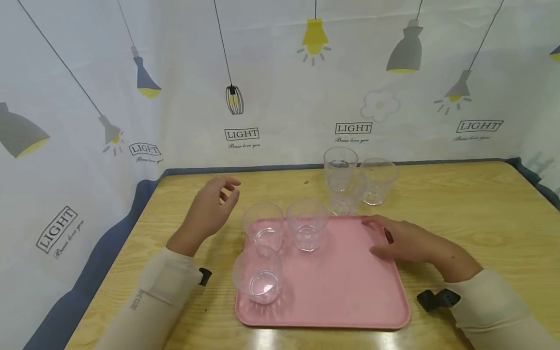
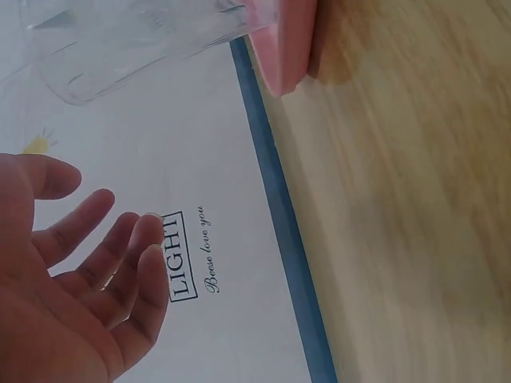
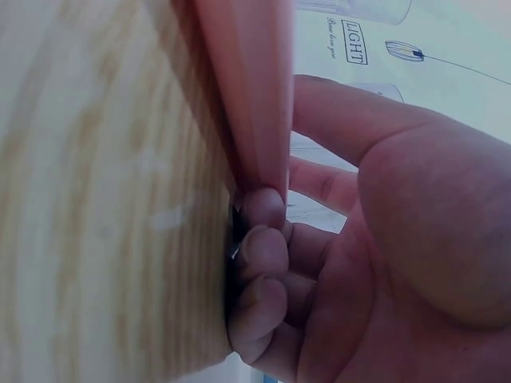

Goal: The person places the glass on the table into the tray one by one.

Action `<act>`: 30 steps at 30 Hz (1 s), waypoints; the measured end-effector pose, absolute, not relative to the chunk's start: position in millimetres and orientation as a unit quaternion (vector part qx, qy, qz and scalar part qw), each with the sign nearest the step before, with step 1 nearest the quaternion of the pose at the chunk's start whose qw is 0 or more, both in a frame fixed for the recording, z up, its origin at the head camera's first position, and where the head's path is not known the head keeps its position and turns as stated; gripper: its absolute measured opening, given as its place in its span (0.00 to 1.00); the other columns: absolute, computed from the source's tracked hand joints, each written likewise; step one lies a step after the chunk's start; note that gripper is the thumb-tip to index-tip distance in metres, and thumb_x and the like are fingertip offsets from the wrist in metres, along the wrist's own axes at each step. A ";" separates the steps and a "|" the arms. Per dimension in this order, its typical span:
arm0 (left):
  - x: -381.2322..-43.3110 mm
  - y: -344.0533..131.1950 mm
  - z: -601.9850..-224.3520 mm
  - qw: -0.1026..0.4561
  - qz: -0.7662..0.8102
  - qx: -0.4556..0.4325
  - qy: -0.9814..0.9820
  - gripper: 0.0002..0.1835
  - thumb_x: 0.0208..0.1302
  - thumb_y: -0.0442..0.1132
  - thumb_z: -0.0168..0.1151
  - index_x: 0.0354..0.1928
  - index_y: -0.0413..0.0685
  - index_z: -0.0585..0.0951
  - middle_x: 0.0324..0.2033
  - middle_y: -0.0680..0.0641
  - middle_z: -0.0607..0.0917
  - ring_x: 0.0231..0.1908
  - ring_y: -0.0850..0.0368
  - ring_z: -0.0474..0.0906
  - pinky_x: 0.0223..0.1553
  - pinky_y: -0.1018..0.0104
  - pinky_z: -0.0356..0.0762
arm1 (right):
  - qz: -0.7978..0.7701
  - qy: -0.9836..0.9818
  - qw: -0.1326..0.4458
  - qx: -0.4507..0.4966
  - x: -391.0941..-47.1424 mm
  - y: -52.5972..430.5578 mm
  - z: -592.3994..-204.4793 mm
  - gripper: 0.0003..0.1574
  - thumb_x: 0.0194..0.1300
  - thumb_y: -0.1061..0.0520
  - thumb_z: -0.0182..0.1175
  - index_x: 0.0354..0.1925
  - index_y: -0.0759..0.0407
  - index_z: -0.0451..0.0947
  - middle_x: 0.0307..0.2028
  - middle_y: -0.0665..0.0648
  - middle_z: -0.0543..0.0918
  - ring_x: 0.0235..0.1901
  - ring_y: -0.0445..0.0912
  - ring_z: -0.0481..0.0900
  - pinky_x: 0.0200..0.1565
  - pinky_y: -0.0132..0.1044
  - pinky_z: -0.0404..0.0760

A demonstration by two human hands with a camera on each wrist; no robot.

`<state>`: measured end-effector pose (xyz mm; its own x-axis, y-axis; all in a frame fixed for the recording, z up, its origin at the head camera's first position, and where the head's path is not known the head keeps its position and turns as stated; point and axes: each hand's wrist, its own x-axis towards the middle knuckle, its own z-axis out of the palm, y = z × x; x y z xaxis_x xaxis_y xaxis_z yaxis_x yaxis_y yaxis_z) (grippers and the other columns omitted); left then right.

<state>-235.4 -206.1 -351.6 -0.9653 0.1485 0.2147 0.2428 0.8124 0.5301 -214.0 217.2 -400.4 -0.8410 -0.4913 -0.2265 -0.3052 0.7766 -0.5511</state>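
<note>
A pink tray (image 1: 341, 296) lies on the wooden table with three clear cups on its left half: a front-left cup (image 1: 258, 274), a back-left cup (image 1: 264, 227) and one to its right, a third cup (image 1: 307, 224). My right hand (image 1: 407, 240) grips the tray's right edge, its thumb over the rim. In the right wrist view, curled fingertips (image 3: 263, 251) meet the edge near the tabletop. Left of the tray, my left hand (image 1: 207, 209) hovers with loosely bent fingers and holds nothing. The left wrist view shows its palm (image 2: 56, 319) apart from a cup (image 2: 136, 48).
Behind the tray's far edge stand three more clear cups: a near cup (image 1: 345, 194), a far cup (image 1: 340, 163) and a right cup (image 1: 379, 180). A white curtain (image 1: 284, 87) with printed lamps hangs along the table's back and left sides.
</note>
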 end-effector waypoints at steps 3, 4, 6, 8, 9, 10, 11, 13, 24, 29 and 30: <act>-236.3 -203.2 -358.5 0.051 -0.273 -0.102 -0.955 0.16 0.68 0.49 0.47 0.53 0.55 0.74 0.43 0.51 0.76 0.35 0.55 0.74 0.36 0.62 0.74 | -0.255 0.926 0.178 -0.215 -212.8 218.0 -400.7 0.41 0.56 0.42 0.62 0.65 0.46 0.60 0.46 0.58 0.77 0.40 0.46 0.72 0.43 0.42 0.73; -236.7 -202.2 -360.8 0.042 -0.267 -0.099 -0.958 0.16 0.68 0.49 0.47 0.53 0.55 0.74 0.42 0.51 0.76 0.35 0.55 0.73 0.36 0.62 0.74 | -0.255 0.926 0.177 -0.216 -212.6 218.3 -400.9 0.41 0.56 0.42 0.62 0.65 0.46 0.60 0.46 0.58 0.77 0.40 0.46 0.72 0.43 0.42 0.73; -237.5 -200.5 -366.2 0.024 -0.252 -0.090 -0.963 0.15 0.67 0.50 0.47 0.53 0.57 0.74 0.42 0.52 0.77 0.34 0.55 0.73 0.36 0.62 0.73 | -0.255 0.926 0.175 -0.217 -212.3 219.0 -401.5 0.40 0.56 0.42 0.62 0.64 0.46 0.60 0.46 0.58 0.77 0.39 0.46 0.72 0.43 0.42 0.73; -238.9 -199.3 -371.9 0.007 -0.238 -0.087 -0.967 0.15 0.67 0.50 0.49 0.52 0.57 0.74 0.41 0.51 0.77 0.34 0.55 0.74 0.36 0.61 0.74 | -0.254 0.926 0.174 -0.217 -212.0 219.7 -402.1 0.40 0.56 0.41 0.62 0.64 0.46 0.60 0.46 0.58 0.78 0.39 0.45 0.73 0.43 0.42 0.73; -239.7 -198.5 -374.7 -0.001 -0.233 -0.086 -0.969 0.15 0.66 0.50 0.50 0.51 0.57 0.75 0.40 0.51 0.78 0.34 0.55 0.74 0.36 0.61 0.74 | -0.255 0.926 0.173 -0.217 -211.8 220.1 -402.4 0.40 0.56 0.41 0.62 0.64 0.45 0.60 0.46 0.58 0.78 0.39 0.45 0.73 0.43 0.42 0.73; -240.3 -197.9 -377.5 -0.010 -0.228 -0.089 -0.969 0.15 0.66 0.51 0.51 0.51 0.56 0.75 0.40 0.50 0.78 0.34 0.55 0.74 0.36 0.61 0.74 | -0.256 0.926 0.173 -0.218 -211.5 220.4 -402.7 0.40 0.56 0.41 0.62 0.64 0.45 0.60 0.46 0.58 0.78 0.39 0.45 0.73 0.43 0.42 0.73; -241.0 -197.2 -380.2 -0.018 -0.224 -0.090 -0.970 0.15 0.65 0.51 0.52 0.50 0.57 0.75 0.39 0.50 0.78 0.34 0.55 0.75 0.35 0.62 0.74 | -0.256 0.926 0.173 -0.218 -211.3 220.9 -403.0 0.40 0.56 0.41 0.62 0.64 0.45 0.60 0.47 0.58 0.77 0.41 0.46 0.73 0.44 0.43 0.73; -242.2 -195.6 -384.6 -0.040 -0.222 -0.095 -0.970 0.16 0.64 0.53 0.53 0.50 0.56 0.76 0.38 0.49 0.78 0.33 0.55 0.74 0.33 0.63 0.73 | -0.257 0.926 0.173 -0.216 -210.9 221.8 -403.6 0.40 0.56 0.41 0.62 0.64 0.45 0.60 0.48 0.58 0.77 0.41 0.46 0.73 0.44 0.43 0.73; -239.7 -194.7 -394.9 -0.099 -0.213 -0.122 -0.964 0.14 0.62 0.55 0.54 0.44 0.58 0.77 0.36 0.53 0.81 0.38 0.56 0.77 0.43 0.58 0.76 | -0.256 0.926 0.183 -0.210 -212.1 221.5 -402.7 0.40 0.57 0.41 0.62 0.65 0.44 0.59 0.43 0.56 0.76 0.38 0.46 0.71 0.41 0.40 0.71; -238.1 -198.3 -398.2 -0.102 -0.224 -0.173 -0.954 0.14 0.58 0.52 0.60 0.45 0.59 0.77 0.43 0.54 0.82 0.48 0.56 0.77 0.54 0.56 0.73 | -0.256 0.924 0.183 -0.216 -216.4 220.0 -404.7 0.40 0.57 0.41 0.61 0.65 0.44 0.60 0.45 0.56 0.76 0.41 0.46 0.71 0.44 0.42 0.71; -237.5 -198.6 -398.3 -0.105 -0.223 -0.182 -0.952 0.16 0.58 0.51 0.61 0.47 0.58 0.77 0.44 0.53 0.82 0.49 0.56 0.77 0.54 0.56 0.73 | -0.259 0.923 0.183 -0.218 -217.0 220.2 -404.4 0.39 0.58 0.41 0.61 0.64 0.43 0.60 0.43 0.55 0.77 0.39 0.45 0.72 0.41 0.41 0.72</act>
<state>-237.5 -198.6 -398.3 -0.9118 0.3930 -0.1189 0.2991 0.8341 0.4634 -217.0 220.2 -404.4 -0.8385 -0.4965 -0.2245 -0.3072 0.7709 -0.5579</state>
